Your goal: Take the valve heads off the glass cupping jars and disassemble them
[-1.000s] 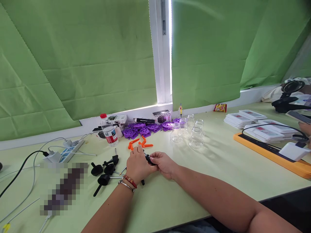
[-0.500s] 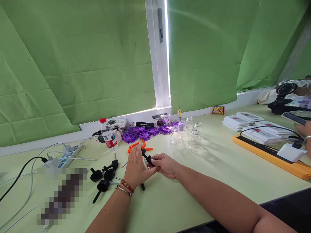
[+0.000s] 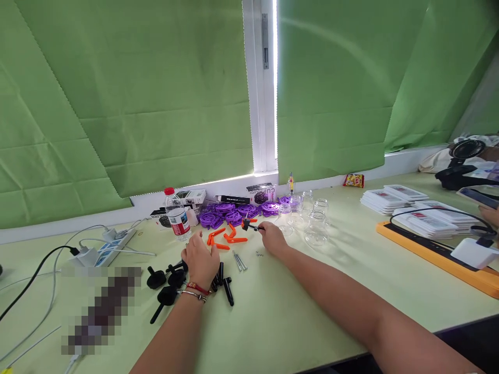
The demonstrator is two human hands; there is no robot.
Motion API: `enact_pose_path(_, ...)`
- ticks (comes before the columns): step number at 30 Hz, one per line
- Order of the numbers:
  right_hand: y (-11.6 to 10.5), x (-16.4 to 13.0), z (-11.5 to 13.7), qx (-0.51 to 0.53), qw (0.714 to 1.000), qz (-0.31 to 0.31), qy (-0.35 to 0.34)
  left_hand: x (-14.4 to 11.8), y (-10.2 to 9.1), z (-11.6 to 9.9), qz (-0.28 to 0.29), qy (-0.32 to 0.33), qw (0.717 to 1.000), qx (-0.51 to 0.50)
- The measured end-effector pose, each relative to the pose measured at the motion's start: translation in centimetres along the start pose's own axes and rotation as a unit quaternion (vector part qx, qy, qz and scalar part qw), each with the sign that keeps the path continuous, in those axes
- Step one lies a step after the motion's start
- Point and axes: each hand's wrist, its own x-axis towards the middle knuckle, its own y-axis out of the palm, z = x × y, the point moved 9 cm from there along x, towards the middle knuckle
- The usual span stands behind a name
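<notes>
My right hand (image 3: 273,239) reaches far across the table, its fingers pinched on a small black part with a thin shaft (image 3: 252,227). Orange angled pieces (image 3: 236,240) lie just left of that part. My left hand (image 3: 200,259) is lowered at the left, thumb apart from the fingers, with nothing visible in it. Beside its wrist are short black tubes (image 3: 228,292) and black knob-like pieces with stems (image 3: 167,296), some partly hidden by the hand. Between my hands lie long metal screws (image 3: 239,261) and tiny metal bits (image 3: 259,254).
Purple pieces (image 3: 212,219) lie along the window wall beside a water bottle (image 3: 179,221). Clear glass jars (image 3: 315,236) stand right of them. White packets (image 3: 424,222) and an orange-and-black bar (image 3: 436,259) are at right, near another person's hand (image 3: 490,215). A power strip (image 3: 117,249) with cables lies left.
My hands have separated. The right one has moved forward and right with a black part; the left has drawn back leftward. The screws and black tubes between them now show.
</notes>
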Motion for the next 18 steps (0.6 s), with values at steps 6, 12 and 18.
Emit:
enact_pose_path(6,1.9,0.9,-1.3,-0.093,0.995,0.028,-0.016,0.2,1.9,1.1,0.106,-0.023,0.993,0.047)
enact_pose_path(12,2.8,1.5,-1.9,-0.183,0.981,0.059,-0.026,0.0,3.2,1.8,0.183,-0.047,0.979,0.078)
enact_pose_path(18,2.7,0.9,-0.7,-0.231,0.97,0.045,-0.06,-0.1,3.8,2.2,0.19,-0.037,0.975,0.11)
